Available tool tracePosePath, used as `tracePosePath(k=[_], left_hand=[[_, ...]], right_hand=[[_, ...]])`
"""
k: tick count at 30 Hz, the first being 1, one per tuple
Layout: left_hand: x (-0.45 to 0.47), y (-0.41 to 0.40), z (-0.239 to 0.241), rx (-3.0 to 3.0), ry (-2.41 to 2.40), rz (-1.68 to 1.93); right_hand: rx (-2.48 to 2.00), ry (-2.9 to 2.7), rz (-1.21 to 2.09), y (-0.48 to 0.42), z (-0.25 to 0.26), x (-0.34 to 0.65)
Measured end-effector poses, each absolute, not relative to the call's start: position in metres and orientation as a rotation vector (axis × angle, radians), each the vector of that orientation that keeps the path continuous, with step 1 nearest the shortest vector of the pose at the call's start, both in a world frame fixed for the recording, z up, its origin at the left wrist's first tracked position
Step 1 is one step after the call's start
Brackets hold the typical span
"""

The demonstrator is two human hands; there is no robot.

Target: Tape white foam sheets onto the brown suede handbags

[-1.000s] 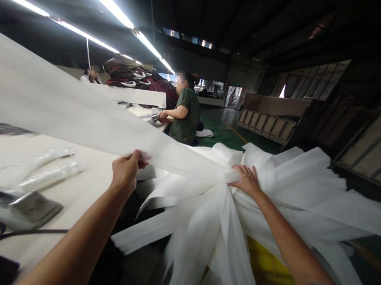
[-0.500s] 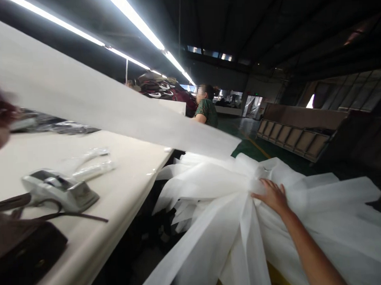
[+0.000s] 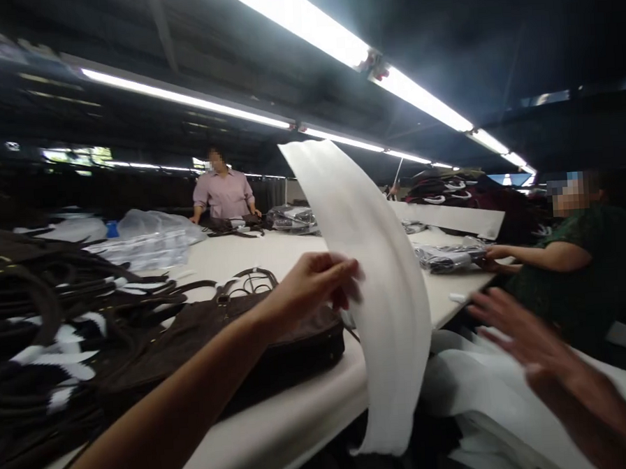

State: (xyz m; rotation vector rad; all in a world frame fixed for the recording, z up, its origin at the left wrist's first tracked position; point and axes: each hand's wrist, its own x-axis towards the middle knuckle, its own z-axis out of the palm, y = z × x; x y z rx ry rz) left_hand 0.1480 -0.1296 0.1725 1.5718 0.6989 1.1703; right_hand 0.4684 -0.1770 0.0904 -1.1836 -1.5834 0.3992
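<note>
My left hand (image 3: 329, 279) pinches the left edge of a long white foam sheet (image 3: 381, 280), which hangs upright and bowed above the table's front edge. To the right, my right hand (image 3: 522, 328) is blurred, its fingers spread with nothing in them. Below that hand lies a pile of white sheets (image 3: 488, 379) beside the table. A dark brown bag (image 3: 287, 341) with straps rests on the table behind my left forearm.
Brown bags (image 3: 35, 333) with straps and white wrappings are heaped at left on the white table (image 3: 261, 248). Clear plastic bags (image 3: 156, 236) lie farther back. One person (image 3: 224, 193) stands across the table; another person (image 3: 560, 256) at right touches a plastic-wrapped package (image 3: 450, 255).
The view has swung left. The sheet in my left hand has come from a slanting position to hanging upright before me. My right hand has lifted off the pile of white sheets.
</note>
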Motion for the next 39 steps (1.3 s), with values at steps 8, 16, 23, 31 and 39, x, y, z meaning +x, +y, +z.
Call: tracePosePath(k=[8,16,23,31,39], left_hand=[[0.1,-0.17,0.089,1.559,0.871,0.976],[-0.025,-0.138,0.02,2.528,1.781,0.802],[-0.037,-0.128,-0.002,2.504,1.712,0.557],[-0.024,-0.164,-0.094,2.759,1.731,0.512],[-0.012,-0.156,-0.055,2.651,1.668,0.153]], right_hand=[[-0.848,-1.272,1.682,-0.165,0.03,0.309],[-1.052,-1.089,1.312,-0.121,0.022,0.322],[-0.938,-1.797,1.174,-0.053,0.008,0.255],[-1.118,-1.234,1.609,-0.04,-0.052,0.258],[-1.1,-0.993,1.584,-0.033,-0.073,0.25]])
